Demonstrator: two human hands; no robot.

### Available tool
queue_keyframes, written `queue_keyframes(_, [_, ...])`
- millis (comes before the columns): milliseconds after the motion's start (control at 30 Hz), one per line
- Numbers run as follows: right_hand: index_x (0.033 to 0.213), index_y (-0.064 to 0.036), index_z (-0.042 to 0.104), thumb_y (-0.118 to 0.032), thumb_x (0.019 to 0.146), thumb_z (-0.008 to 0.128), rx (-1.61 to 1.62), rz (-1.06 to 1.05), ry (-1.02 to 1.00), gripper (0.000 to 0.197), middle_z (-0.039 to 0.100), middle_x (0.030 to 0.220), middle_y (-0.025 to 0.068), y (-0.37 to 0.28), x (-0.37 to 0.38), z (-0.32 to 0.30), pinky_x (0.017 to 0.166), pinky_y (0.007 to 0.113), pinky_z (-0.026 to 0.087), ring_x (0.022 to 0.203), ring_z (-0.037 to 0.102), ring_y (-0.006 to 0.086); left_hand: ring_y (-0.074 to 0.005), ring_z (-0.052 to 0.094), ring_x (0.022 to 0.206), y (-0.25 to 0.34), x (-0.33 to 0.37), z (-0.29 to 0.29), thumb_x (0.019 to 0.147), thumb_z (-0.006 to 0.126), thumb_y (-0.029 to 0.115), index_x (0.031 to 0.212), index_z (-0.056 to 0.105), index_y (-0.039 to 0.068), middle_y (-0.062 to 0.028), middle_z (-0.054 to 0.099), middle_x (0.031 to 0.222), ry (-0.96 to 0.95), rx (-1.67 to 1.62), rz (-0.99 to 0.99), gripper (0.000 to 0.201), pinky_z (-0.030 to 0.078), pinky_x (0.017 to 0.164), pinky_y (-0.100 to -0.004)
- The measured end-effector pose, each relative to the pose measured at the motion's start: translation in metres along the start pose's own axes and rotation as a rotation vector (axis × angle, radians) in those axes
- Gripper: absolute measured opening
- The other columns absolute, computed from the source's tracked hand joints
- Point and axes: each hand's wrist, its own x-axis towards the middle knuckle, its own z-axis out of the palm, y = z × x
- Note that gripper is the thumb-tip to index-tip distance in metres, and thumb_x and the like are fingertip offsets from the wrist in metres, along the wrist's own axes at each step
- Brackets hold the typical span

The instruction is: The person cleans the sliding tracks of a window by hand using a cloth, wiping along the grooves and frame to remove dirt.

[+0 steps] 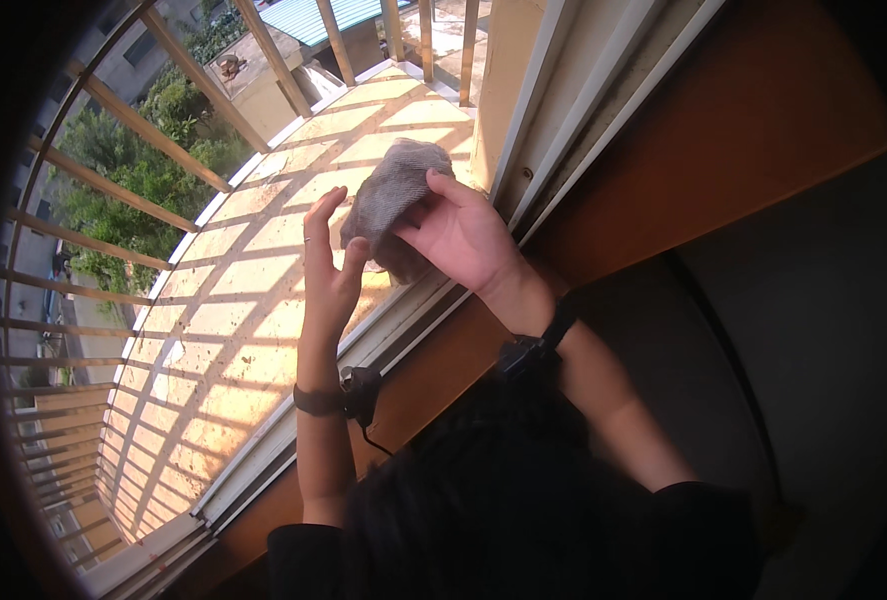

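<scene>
A grey ribbed cloth (400, 185) hangs bunched over the window sill, held out above the sunlit ledge. My right hand (471, 238) grips it from the right, thumb on top and fingers tucked underneath, partly hidden by the fabric. To the left of the cloth is my left hand (330, 265), its fingers raised and apart. The left thumb tip is at the cloth's lower left edge; whether it touches cannot be told. Each wrist wears a black strap with a small device.
White window tracks (413, 325) run diagonally below my hands, beside an orange-brown sill (403, 400). Beyond them lies a tan ledge (263, 270) striped with shadows and scattered debris, bounded by a barred railing (148, 135). Green bushes (113, 200) grow outside. A black cable dangles at my left wrist.
</scene>
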Motion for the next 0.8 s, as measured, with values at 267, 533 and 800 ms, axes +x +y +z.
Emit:
queue_keyframes(267, [0.114, 0.0028, 0.056, -0.010, 0.100, 0.057, -0.710, -0.267, 0.003, 0.019, 0.070, 0.102, 0.0099, -0.016, 0.031, 0.071, 0.086, 0.033, 0.058, 0.090, 0.070, 0.0176, -0.0263, 0.067, 0.096, -0.004, 0.029, 0.004, 0.076, 0.048, -0.012, 0.115, 0.059, 0.002, -0.0133, 0.067, 0.099, 0.296, 0.036, -0.027, 0.042, 0.051, 0.088, -0.0326])
queue_keyframes(533, [0.100, 0.0020, 0.066, -0.013, 0.092, 0.069, -0.957, -0.550, 0.205, 0.017, 0.071, 0.092, 0.0052, -0.024, 0.056, 0.065, 0.078, 0.024, 0.050, 0.082, 0.063, 0.0094, -0.0178, 0.063, 0.097, 0.020, 0.085, -0.050, 0.078, 0.041, -0.012, 0.109, 0.064, 0.001, -0.0094, 0.066, 0.102, 0.429, 0.142, 0.033, 0.040, 0.048, 0.092, -0.0295])
queue_keyframes(800, [0.089, 0.0019, 0.067, -0.020, 0.090, 0.072, -1.121, -0.292, 0.255, 0.023, 0.064, 0.078, 0.0013, -0.019, 0.048, 0.048, 0.067, 0.025, 0.047, 0.072, 0.058, 0.0084, -0.0186, 0.066, 0.092, 0.014, 0.090, -0.063, 0.076, 0.043, -0.003, 0.109, 0.066, 0.004, -0.0126, 0.068, 0.108, 0.318, -0.047, -0.083, 0.041, 0.051, 0.086, -0.0298])
